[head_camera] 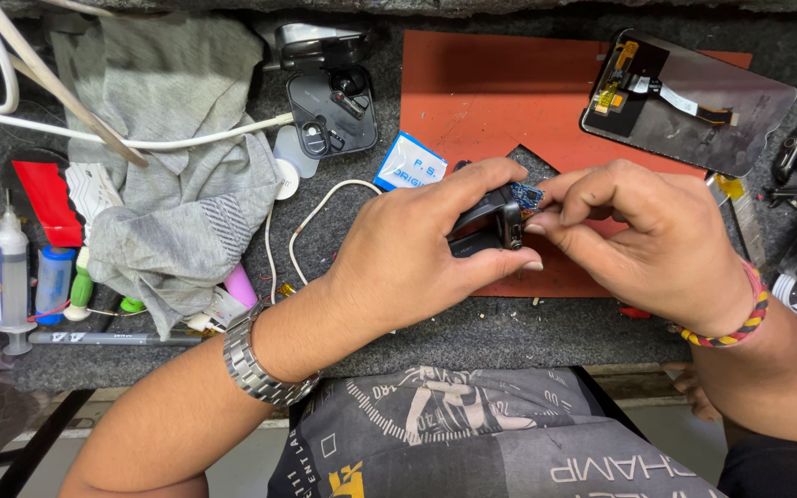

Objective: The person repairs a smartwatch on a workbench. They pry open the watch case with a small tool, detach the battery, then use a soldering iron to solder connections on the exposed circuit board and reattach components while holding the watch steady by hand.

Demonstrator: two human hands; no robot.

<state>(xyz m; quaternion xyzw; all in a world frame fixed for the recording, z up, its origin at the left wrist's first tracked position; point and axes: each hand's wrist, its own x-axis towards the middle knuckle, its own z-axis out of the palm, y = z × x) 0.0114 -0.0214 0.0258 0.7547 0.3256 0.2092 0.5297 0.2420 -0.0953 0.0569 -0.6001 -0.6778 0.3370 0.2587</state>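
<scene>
Dark grey felt covers the surface (509, 337), and a red mat (472, 101) lies on it under and behind the two hands. The left hand (408, 254) has its grip closed around a small black case (483, 231), thumb on the near side and fingers curled over the top. The case is held up just above the mat. Its long side runs from left to right, a bit tilted, and its open end points to the right, at the other hand. A tiny blue circuit board (527, 195) sticks out at that end. The right hand (643, 235) has its grip pinched shut on the board, fingertips touching the end of the case. Behind the right grip, well apart, a phone screen part (703, 115) lies face down with its flat cables showing. Behind the left grip sits a small white and blue packet (410, 163), and farther back a black phone frame piece (332, 111). Far to the left of the grip there is a crumpled grey cloth (172, 175), white cables (140, 143), a syringe (11, 277) and little bottles. A metal watch (255, 364) is on the left wrist, and a woven band (740, 323) on the right.
</scene>
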